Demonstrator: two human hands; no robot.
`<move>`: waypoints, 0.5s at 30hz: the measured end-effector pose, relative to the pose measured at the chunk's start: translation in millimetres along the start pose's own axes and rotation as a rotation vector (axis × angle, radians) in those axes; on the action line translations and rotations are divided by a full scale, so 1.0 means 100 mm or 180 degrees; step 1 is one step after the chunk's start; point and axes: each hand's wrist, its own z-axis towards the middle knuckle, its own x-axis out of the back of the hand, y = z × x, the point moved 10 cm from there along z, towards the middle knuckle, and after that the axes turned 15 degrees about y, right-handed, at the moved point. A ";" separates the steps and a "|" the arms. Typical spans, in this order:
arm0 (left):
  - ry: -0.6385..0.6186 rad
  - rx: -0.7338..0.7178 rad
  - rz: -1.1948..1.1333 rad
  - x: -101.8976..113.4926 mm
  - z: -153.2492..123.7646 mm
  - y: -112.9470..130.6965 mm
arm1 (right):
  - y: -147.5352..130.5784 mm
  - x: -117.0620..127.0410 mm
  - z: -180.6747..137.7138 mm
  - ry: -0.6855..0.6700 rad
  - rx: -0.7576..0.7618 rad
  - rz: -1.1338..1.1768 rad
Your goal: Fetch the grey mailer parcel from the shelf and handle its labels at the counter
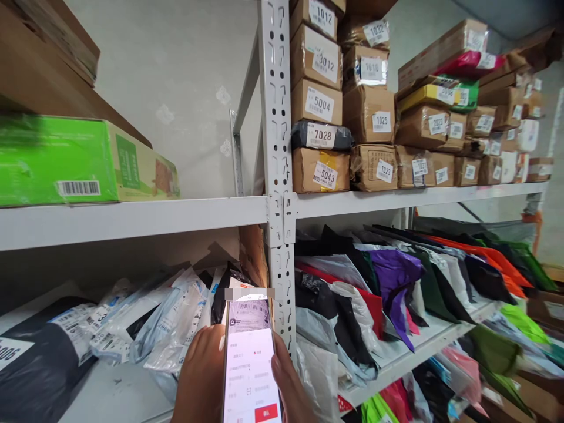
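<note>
While you hold the phone (251, 367) upright at 6 o'clock, your left hand (200, 379) wraps its left edge and your right hand (288, 382) grips the right edge, thumb on the rim; both hands clamped on it. Screen lit, red button low. Plastic mailers (163, 320) lie just behind at 9 o'clock; numbered cardboard boxes (321, 106) are stacked on the shelf (132, 217) at 1 o'clock.

Boxes (370, 111) sit on the upper shelf (414, 197), soft parcels (379, 294) below, phone (251, 364) in front.
</note>
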 end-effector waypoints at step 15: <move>-0.0186 0.0259 -0.0246 -0.04 -0.04 -0.05 | -0.05 -0.19 -0.24 -0.0812 -0.0252 0.0719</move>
